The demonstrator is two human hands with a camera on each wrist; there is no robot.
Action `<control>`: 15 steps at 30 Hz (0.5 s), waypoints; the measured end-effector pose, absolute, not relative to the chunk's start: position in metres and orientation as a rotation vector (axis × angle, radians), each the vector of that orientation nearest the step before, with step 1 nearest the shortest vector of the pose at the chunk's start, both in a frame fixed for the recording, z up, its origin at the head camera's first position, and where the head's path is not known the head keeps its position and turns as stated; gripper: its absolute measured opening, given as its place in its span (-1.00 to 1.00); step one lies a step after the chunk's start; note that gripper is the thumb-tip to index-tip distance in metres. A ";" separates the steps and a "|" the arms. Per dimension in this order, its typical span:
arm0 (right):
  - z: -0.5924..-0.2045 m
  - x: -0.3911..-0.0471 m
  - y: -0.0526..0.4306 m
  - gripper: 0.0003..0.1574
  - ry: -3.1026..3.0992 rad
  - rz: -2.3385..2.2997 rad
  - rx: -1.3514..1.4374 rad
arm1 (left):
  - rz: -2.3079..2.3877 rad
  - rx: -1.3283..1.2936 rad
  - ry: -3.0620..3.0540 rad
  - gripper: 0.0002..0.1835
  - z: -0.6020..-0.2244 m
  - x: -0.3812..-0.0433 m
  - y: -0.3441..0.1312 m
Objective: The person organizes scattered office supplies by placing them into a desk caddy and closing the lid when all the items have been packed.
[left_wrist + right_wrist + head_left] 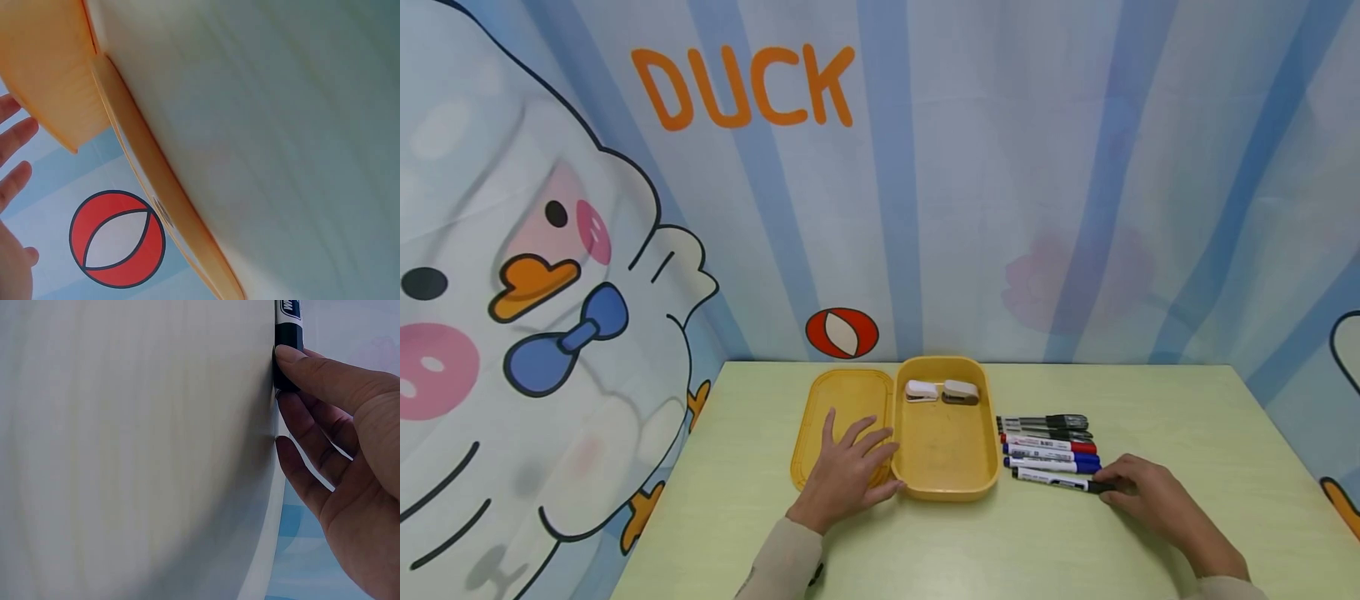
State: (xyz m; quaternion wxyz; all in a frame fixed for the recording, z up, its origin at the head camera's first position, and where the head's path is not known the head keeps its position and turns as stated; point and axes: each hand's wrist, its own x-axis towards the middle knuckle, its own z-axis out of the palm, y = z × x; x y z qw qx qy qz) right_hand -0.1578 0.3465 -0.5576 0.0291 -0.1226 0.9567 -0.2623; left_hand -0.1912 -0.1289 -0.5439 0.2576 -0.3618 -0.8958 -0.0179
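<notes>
My right hand pinches the black cap of a white marker, thumb on one side and fingers on the other. That black cap shows between thumb and fingertips in the right wrist view, close against the table. Spread wide, my left hand hovers over the yellow lid, its fingertips right at the left wall of the yellow box. A white stapler and a grey-and-brown stapler lie side by side at the far end inside the box.
Beyond the pinched marker lie blue-capped markers, a red-capped marker and black pens, in a row right of the box. Behind the pale green table hangs a blue-striped curtain with a duck print.
</notes>
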 end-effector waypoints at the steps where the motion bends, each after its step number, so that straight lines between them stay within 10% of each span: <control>1: -0.558 -0.158 0.347 -0.77 2.954 -0.807 -0.383 | -0.049 -0.978 -2.441 -0.44 -0.544 -0.191 -0.129; 15: -0.559 -0.157 0.350 -0.76 2.960 -0.825 -0.425 | -0.053 -0.962 -2.453 -0.42 -0.544 -0.190 -0.128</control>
